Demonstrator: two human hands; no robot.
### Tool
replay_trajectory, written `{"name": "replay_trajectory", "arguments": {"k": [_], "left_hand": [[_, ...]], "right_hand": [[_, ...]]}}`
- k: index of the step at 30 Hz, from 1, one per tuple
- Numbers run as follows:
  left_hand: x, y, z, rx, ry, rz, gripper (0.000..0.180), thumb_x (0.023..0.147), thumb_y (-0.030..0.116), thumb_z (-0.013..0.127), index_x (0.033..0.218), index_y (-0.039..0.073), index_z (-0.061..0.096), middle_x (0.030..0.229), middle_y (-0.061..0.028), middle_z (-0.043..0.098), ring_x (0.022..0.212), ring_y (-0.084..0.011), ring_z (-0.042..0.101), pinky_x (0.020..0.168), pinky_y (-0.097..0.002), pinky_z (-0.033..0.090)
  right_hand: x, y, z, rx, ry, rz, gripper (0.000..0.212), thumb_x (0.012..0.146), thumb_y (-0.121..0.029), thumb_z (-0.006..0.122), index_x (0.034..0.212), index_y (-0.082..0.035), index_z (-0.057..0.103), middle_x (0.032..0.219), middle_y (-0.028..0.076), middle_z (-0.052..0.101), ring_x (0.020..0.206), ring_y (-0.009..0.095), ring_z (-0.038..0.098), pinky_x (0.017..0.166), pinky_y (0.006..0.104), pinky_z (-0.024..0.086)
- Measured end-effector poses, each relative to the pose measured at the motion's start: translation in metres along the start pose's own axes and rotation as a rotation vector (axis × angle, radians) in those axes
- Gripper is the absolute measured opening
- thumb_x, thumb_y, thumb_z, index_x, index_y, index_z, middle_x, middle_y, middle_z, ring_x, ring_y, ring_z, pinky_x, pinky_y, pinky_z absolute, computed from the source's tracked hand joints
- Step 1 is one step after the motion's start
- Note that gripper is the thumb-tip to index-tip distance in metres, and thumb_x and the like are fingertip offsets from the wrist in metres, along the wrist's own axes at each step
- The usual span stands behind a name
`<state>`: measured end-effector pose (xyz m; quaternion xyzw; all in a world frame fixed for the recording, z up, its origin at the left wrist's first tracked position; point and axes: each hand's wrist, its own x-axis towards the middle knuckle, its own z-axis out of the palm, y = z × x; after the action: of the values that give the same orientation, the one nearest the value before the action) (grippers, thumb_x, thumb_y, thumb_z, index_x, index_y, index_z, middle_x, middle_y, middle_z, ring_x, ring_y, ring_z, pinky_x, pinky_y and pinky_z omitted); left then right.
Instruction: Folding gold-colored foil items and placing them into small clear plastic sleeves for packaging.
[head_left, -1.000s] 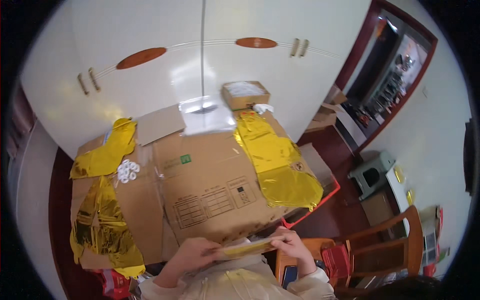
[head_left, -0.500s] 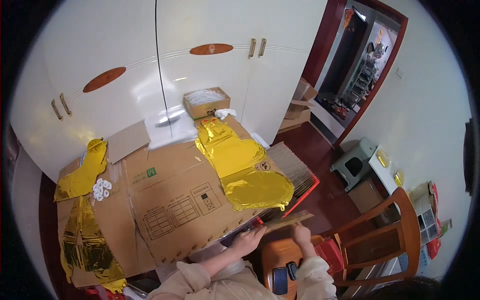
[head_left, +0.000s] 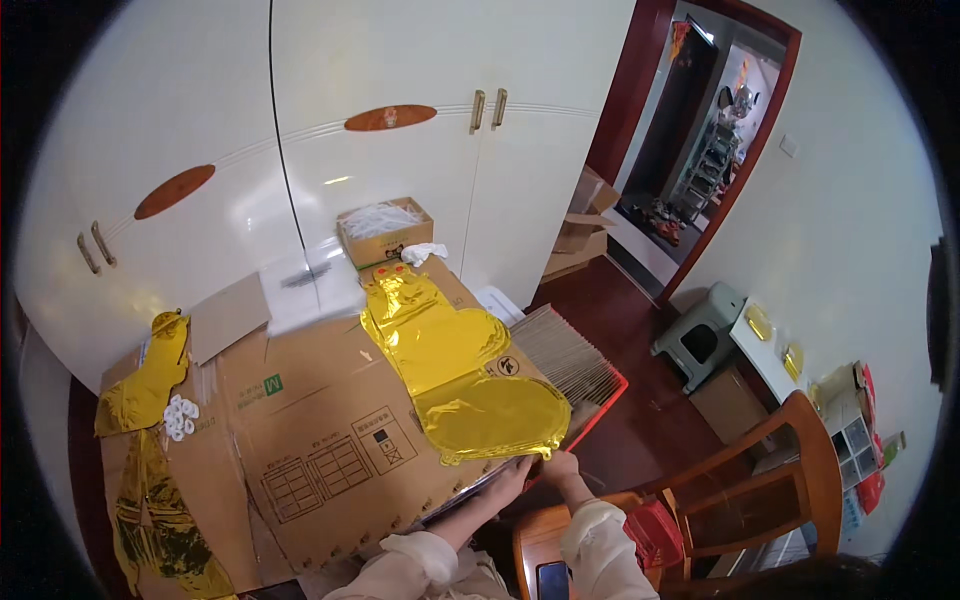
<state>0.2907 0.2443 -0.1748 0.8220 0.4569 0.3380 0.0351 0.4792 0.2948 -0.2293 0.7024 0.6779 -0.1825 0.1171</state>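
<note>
My left hand point(head_left: 512, 482) reaches past the front edge of the cardboard-covered table, just below a flat gold foil balloon point(head_left: 490, 413). Its fingertips are mostly hidden. Close beside it, my right hand point(head_left: 562, 469) is closed, its fingers curled, and whatever it grips does not show clearly. Beyond both hands stands a red-edged box point(head_left: 612, 392) packed with upright thin cardboard sheets point(head_left: 565, 350). The gold balloon lies over the large printed cardboard point(head_left: 330, 400), one rounded end reaching the table edge by my hands.
More gold foil point(head_left: 160, 515) hangs at the table's left, near white rings point(head_left: 180, 418). Clear plastic bags point(head_left: 312, 290) and a small carton point(head_left: 386, 232) line the back. A wooden chair point(head_left: 740, 500) bearing a phone point(head_left: 552, 580) stands at the right, with a grey stool point(head_left: 700, 335) beyond.
The flat cardboard piece between my hands has dropped from clear sight. Both hands have come closer together, toward the balloon's near end. The whole view has shifted slightly.
</note>
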Motion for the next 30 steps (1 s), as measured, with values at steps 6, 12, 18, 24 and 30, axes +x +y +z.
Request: {"name": "replay_trajectory", "arguments": {"k": [6, 12, 18, 24, 30], "left_hand": [[0.017, 0.01, 0.004, -0.043, -0.387, -0.211, 0.026, 0.095, 0.015, 0.044, 0.113, 0.003, 0.058, 0.098, -0.027, 0.065, 0.09, -0.0375, 0.066, 0.08, -0.0489, 0.051], [0.03, 0.001, 0.036, -0.234, -0.256, -0.334, 0.028, 0.096, 0.018, 0.042, 0.111, 0.003, 0.06, 0.099, -0.0243, 0.066, 0.092, -0.0371, 0.065, 0.081, -0.0485, 0.05], [0.032, -0.008, 0.056, -0.296, -0.099, -0.369, 0.031, 0.098, 0.022, 0.041, 0.109, 0.003, 0.062, 0.101, -0.0216, 0.066, 0.093, -0.0366, 0.065, 0.082, -0.0481, 0.05], [0.017, -0.014, 0.065, -0.312, 0.003, -0.368, 0.035, 0.1, 0.026, 0.039, 0.108, 0.003, 0.064, 0.102, -0.0189, 0.067, 0.095, -0.0362, 0.064, 0.083, -0.0477, 0.05], [-0.02, -0.022, 0.089, -0.246, -0.216, -0.449, 0.033, 0.092, 0.016, 0.045, 0.119, -0.002, 0.055, 0.113, -0.0292, 0.06, 0.11, -0.0433, 0.057, 0.096, -0.0537, 0.043]], "right_hand": [[-0.018, -0.014, -0.033, 0.127, 0.069, 0.04, 0.037, 0.092, -0.031, 0.045, 0.111, -0.005, 0.063, 0.106, 0.018, 0.069, 0.099, 0.037, 0.067, 0.083, 0.0469, 0.054], [-0.027, -0.013, -0.014, 0.146, 0.202, 0.021, 0.034, 0.086, -0.03, 0.054, 0.114, -0.012, 0.062, 0.112, 0.018, 0.063, 0.09, 0.036, 0.068, 0.076, 0.0489, 0.054], [-0.067, -0.026, -0.044, 0.253, 0.606, 0.018, 0.028, 0.085, -0.019, 0.056, 0.112, -0.01, 0.06, 0.127, 0.015, 0.055, 0.09, 0.036, 0.066, 0.07, 0.0473, 0.055], [-0.048, -0.011, -0.06, 0.054, 0.563, -0.022, 0.019, 0.088, -0.014, 0.051, 0.105, -0.008, 0.056, 0.09, 0.015, 0.066, 0.074, 0.034, 0.067, 0.063, 0.0465, 0.054], [-0.03, 0.0, -0.05, 0.068, 0.508, 0.003, 0.02, 0.091, -0.023, 0.05, 0.1, -0.008, 0.059, 0.082, 0.017, 0.068, 0.076, 0.036, 0.067, 0.065, 0.0487, 0.053]]}}
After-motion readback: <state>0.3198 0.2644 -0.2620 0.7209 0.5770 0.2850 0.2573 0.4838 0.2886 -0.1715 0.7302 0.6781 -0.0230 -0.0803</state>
